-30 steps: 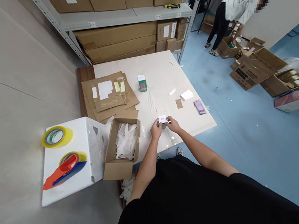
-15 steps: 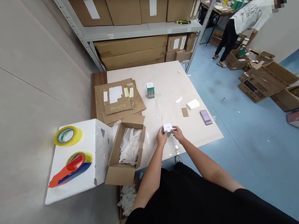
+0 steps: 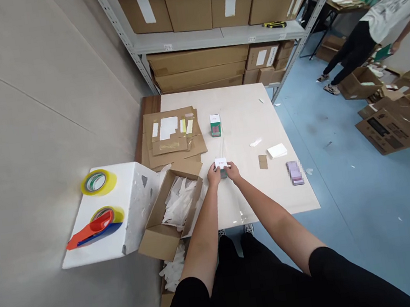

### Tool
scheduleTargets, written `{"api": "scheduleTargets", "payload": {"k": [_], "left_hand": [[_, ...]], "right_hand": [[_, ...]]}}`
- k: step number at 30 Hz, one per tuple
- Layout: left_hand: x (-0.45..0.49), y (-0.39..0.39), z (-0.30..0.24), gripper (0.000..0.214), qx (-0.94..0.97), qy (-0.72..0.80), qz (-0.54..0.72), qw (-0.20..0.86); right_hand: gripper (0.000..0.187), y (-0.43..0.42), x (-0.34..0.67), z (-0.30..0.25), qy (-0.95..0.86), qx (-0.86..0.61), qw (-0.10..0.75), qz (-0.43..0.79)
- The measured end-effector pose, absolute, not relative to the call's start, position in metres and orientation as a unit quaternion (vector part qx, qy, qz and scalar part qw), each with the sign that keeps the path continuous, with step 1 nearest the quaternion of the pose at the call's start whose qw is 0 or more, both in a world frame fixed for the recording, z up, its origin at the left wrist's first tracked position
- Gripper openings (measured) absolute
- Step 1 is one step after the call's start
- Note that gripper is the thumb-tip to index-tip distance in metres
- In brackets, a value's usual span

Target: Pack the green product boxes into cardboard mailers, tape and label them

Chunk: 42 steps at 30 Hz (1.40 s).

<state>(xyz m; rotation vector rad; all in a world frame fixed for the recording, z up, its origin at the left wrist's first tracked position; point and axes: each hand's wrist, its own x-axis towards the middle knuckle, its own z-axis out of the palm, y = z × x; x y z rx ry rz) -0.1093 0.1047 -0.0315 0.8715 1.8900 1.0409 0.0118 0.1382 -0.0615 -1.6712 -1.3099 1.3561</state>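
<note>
White counter (image 3: 238, 103) stands in a stockroom corner, with a wall on the left and blue floor (image 3: 348, 194) on the right. Near its front edge, the left hand (image 3: 213, 175) and right hand (image 3: 233, 172) meet around a small box (image 3: 221, 164). Each hand pinches one end of it between fingertips and thumb. The box has a white top with red print and sits at the fingertips, just off or on the counter; I cannot tell which. Its long axis runs left to right, from one hand to the other, and neither hand is nearer than the other.

Just left of the left hand is an open carton (image 3: 160, 241) filled with white paper (image 3: 178, 208). Beyond it lies flattened cardboard (image 3: 173, 142). A green pack (image 3: 215, 125) stands upright straight ahead of the hands, well apart from them. To the right lie a brown scrap (image 3: 263, 161), a white pad (image 3: 277, 151) and a purple stack (image 3: 294, 173), the stack close to the counter's right edge.

Farther left, a foam block (image 3: 128, 205) carries a yellow tape roll (image 3: 97, 182) and a red dispenser (image 3: 92, 231). A shelf (image 3: 211, 35) of cartons stands behind the counter. Another person (image 3: 387, 11) bends over boxes at far right.
</note>
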Motion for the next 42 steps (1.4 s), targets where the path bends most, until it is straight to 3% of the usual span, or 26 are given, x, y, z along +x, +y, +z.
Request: {"api": "scheduleTargets", "payload": {"k": [6,10,20,30,37,42], "left_hand": [[-0.112,0.111,-0.037,0.044,0.322,0.79,0.35,0.387],[-0.108,0.096,-0.018,0.058,0.297,0.837,0.31,0.338],[-0.112,0.028,0.077,0.056,0.308,0.73,0.543,0.277],[-0.237,-0.098,0.155,0.064,0.286,0.72,0.623,0.112],[-0.329,-0.209,0.156,0.066,0.193,0.754,0.628,0.021],[-0.367,-0.273,0.158,0.057,0.154,0.762,0.629,-0.01]], "right_hand": [[0.05,0.146,0.019,-0.075,-0.476,-0.657,0.254,0.527],[0.062,0.14,0.033,-0.057,-0.487,-0.648,0.239,0.535],[0.059,0.112,0.032,0.042,-0.59,-0.503,0.35,0.527],[0.04,0.013,-0.148,0.115,-0.797,-0.248,0.303,0.46],[0.042,-0.053,-0.297,0.108,-0.89,-0.158,0.214,0.371],[0.031,-0.085,-0.358,0.092,-0.922,-0.183,0.164,0.298]]}}
